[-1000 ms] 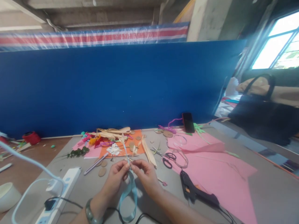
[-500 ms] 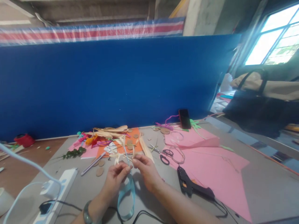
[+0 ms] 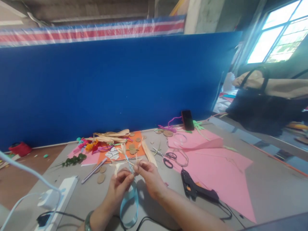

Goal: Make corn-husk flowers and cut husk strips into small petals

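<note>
A light blue ribbon (image 3: 132, 193) hangs in a loop below my hands, and a thin blue length rises above them along a bundle of pale raffia strips (image 3: 123, 149). My left hand (image 3: 121, 183) pinches ribbon and raffia between thumb and fingers. Close beside it, my right hand (image 3: 149, 177) has its fingertips closed at the same spot where the blue ribbon meets the raffia. The exact grip of the right fingertips is partly hidden. Raffia ends stick out around both hands, above orange paper (image 3: 138, 153).
To the right lie scissors (image 3: 168, 163), a black glue gun (image 3: 196, 189) and pink paper (image 3: 228, 179). A pen (image 3: 93, 171), wooden discs (image 3: 101, 178) and a power strip (image 3: 64, 192) are on the left. A phone (image 3: 187, 120) leans near the blue partition (image 3: 120, 80).
My right fingers have shifted slightly, closer to the left hand, and the upper blue ribbon lies lower along the raffia. The whole view has turned a little to the right.
</note>
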Demonstrator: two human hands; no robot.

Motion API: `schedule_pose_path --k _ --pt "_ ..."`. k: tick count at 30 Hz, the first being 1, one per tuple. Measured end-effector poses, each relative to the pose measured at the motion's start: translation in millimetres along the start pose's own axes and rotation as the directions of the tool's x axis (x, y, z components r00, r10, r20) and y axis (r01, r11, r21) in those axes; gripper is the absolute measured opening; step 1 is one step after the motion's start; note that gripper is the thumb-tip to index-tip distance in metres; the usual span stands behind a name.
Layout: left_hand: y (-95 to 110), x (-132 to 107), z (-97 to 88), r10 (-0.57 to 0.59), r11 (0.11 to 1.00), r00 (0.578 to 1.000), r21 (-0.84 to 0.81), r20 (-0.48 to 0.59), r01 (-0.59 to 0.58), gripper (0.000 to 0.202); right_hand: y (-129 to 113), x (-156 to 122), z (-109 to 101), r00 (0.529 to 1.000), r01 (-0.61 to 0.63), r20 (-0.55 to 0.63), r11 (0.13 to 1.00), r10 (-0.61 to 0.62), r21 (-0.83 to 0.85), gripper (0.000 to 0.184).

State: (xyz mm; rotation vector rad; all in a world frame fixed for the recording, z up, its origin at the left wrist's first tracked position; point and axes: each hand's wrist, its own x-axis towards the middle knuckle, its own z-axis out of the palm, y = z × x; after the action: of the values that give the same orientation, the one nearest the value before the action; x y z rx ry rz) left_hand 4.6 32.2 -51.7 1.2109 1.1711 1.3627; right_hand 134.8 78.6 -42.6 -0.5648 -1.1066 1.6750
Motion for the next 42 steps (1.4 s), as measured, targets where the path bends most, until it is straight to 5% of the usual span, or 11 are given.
schedule_pose_path --k 8,21,27,35,42 --pt "-15 1 -2.3 -0.267 0.898 0.961 -0.345 0.07 0.274 0.027 3 -1 1 0.994 -0.092 -0.051 0.992 0.097 0.084 0.021" --pt "-15 -2 2.1 -0.286 0.843 0.934 -0.408 0.213 0.351 0.029 0 -2 0 0.999 -0.038 0.001 0.998 0.038 0.059 0.017" --pt "-15 -2 1.9 -0.289 0.851 0.936 -0.394 0.2 0.347 0.03 -1 -2 0 0.998 -0.057 0.024 0.997 0.055 0.047 0.021" --pt "-12 5 -9.6 -0.259 0.92 0.965 -0.297 0.029 0.256 0.028 -2 -2 3 0.999 -0.022 -0.025 0.998 0.02 -0.062 0.027" --pt "-15 9 -8.7 -0.09 0.985 0.992 -0.155 -0.083 0.076 0.028 13 1 -1 0.999 -0.026 -0.036 0.996 0.023 -0.087 0.032"
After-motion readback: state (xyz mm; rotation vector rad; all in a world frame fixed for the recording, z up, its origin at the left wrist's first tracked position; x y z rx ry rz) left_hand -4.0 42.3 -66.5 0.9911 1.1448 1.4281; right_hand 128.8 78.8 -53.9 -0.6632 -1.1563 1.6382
